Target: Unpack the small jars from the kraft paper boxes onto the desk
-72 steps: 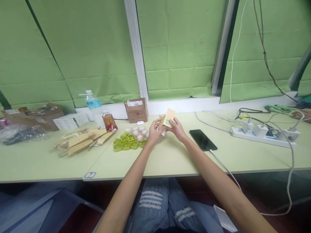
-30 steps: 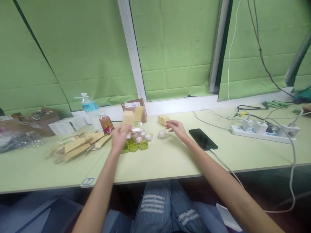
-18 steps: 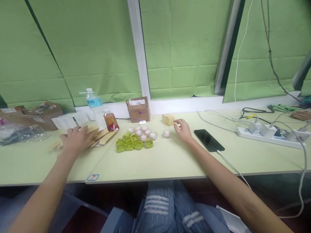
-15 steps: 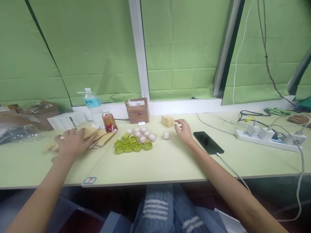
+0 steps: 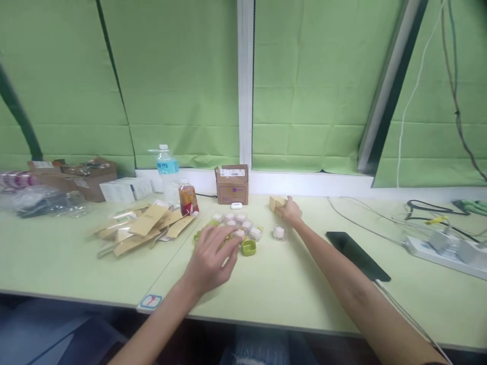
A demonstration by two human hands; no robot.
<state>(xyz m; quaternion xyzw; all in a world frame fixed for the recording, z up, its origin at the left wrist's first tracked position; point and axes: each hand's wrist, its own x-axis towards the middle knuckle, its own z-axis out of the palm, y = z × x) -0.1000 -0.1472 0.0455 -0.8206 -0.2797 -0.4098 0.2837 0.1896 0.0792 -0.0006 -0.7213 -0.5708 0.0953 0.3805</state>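
My right hand (image 5: 291, 211) is closed around the right side of a small tan cardboard box (image 5: 277, 204); some of its fingers are hidden behind it. My left hand (image 5: 213, 253) hovers over the green cups, fingers loosely bent and apart, with nothing seen in it. One green cup (image 5: 249, 247) shows beside its fingertips, while others are mostly covered by the hand. Small clear containers with pale pink contents (image 5: 255, 233) cluster just beyond. A single such container (image 5: 279, 232) stands apart, nearer my right wrist.
Flat tan paper packets (image 5: 148, 220) lie piled at the left. Behind them stand a water bottle (image 5: 169, 177) and an amber drink bottle (image 5: 187, 197). A brown carton (image 5: 232, 185) and white case (image 5: 236, 206) sit at the back. Right are a phone (image 5: 357, 256) and power strip (image 5: 445, 256).
My left hand has moved right, from the paper packets to above the green cups. My right hand has reached the small box and taken hold of it. The camera view has turned left.
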